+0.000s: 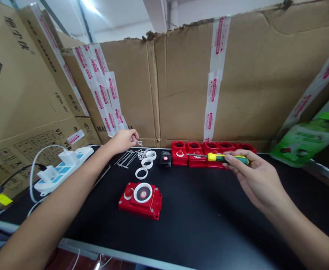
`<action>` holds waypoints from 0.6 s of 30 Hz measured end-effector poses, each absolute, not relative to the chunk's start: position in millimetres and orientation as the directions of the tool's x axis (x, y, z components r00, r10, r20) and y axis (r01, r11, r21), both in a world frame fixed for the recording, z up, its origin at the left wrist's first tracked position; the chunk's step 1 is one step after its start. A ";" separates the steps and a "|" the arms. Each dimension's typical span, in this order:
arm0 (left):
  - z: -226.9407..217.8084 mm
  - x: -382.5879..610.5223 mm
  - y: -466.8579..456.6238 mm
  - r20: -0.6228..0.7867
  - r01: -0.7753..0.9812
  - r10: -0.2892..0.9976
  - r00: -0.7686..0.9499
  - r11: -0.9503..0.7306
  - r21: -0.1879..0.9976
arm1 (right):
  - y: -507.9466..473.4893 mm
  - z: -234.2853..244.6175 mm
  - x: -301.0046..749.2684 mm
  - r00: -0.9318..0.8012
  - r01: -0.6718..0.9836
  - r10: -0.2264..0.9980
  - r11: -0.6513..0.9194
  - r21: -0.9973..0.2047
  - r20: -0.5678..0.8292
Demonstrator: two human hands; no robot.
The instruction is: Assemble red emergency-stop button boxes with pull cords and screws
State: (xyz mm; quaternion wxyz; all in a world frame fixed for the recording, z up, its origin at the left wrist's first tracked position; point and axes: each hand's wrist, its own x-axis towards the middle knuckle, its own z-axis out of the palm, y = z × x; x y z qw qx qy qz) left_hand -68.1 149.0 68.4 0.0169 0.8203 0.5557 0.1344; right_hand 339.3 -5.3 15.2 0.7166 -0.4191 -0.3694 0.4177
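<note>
My left hand [124, 140] reaches to the back of the black table [198, 217] and pinches a small metal clip above a heap of metal clips [142, 153] and thin rods [126, 157]. In my right hand [251, 176] is a green and yellow screwdriver [223, 158], its shaft pointing left over a row of red housings [209, 152]. A red device [141, 200] with a white ring and a red button lies in front of me, between the hands. Three white rings [147, 163] lie behind it.
A small black part [165, 159] sits left of the red row. A white power strip [64, 167] with plugs and cables lies at the left edge. Taped cardboard boxes [237, 82] wall the back and left. A green pouch [305, 140] leans at the right.
</note>
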 end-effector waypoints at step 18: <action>57.9 -77.6 123.4 0.259 0.805 0.892 0.370 -0.447 0.390 | -7.7 16.3 333.0 0.391 -0.288 0.906 0.291 -0.913 0.165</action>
